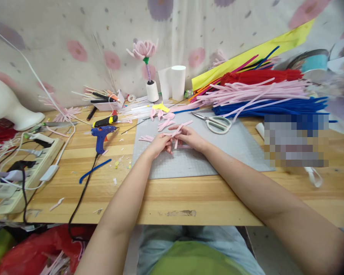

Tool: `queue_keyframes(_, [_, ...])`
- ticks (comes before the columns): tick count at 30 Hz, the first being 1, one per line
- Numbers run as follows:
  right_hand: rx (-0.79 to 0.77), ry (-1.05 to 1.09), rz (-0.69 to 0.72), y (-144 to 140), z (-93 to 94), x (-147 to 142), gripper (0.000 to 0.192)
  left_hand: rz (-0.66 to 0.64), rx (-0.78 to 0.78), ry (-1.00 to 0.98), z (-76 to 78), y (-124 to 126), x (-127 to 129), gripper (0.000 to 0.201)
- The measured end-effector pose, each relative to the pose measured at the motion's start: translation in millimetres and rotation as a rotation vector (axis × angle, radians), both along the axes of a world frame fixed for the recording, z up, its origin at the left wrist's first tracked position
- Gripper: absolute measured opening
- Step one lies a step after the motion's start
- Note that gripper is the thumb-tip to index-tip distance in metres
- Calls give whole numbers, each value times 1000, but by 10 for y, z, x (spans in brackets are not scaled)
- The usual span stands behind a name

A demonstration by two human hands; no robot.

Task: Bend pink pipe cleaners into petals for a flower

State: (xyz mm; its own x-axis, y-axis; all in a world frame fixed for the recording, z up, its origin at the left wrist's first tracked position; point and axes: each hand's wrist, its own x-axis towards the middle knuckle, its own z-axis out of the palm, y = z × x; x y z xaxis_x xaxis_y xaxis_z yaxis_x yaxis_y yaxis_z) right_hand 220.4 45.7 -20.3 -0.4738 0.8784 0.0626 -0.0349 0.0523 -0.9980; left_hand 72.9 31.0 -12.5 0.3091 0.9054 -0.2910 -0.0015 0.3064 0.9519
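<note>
Item: my left hand [157, 145] and right hand [189, 137], both closed on a bundle of pink pipe-cleaner pieces [176, 133] over the grey mat [195, 160]. Finished loops [164, 124] lie just beyond the hands; scissors [216, 123] beyond the right hand. Uncut stems [255, 91] remain, far right.

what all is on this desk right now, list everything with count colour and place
pink pipe cleaner pieces: several, pink, in both hands over the mat
cutting mat: one, grey, desk centre
scissors: one, white handles, top of the mat
glue gun: one, blue, left of the mat
pipe cleaner piles: many, red, pink and blue, back right
finished flower: one, pink, standing on a white spool at the back
power strip: one, white, far left
blue pipe cleaner: one, blue, loose near the glue gun cord
left hand: fingers closed on the pink pieces
right hand: fingers closed on the pink pieces
</note>
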Motion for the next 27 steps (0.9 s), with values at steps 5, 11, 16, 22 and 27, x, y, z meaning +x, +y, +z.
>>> queue_keyframes(5, [59, -57, 41, 20, -19, 19, 32, 138, 52, 122, -48, -1, 87, 26])
queue_keyframes(11, [29, -80, -94, 69, -53, -11, 35, 126, 98, 30, 25, -52, 97, 28])
queue_keyframes(16, [73, -128, -102, 58, -38, -15, 41, 305, 202, 53, -120, -4, 126, 31])
queue_keyframes(22, [19, -117, -268, 75, -31, 40, 51, 436, 346, 139, -159, 1, 72, 31])
queue_keyframes(27, [-80, -15, -301, 107, -36, 38, 50, 427, 450, 208, -169, 21, 20, 29])
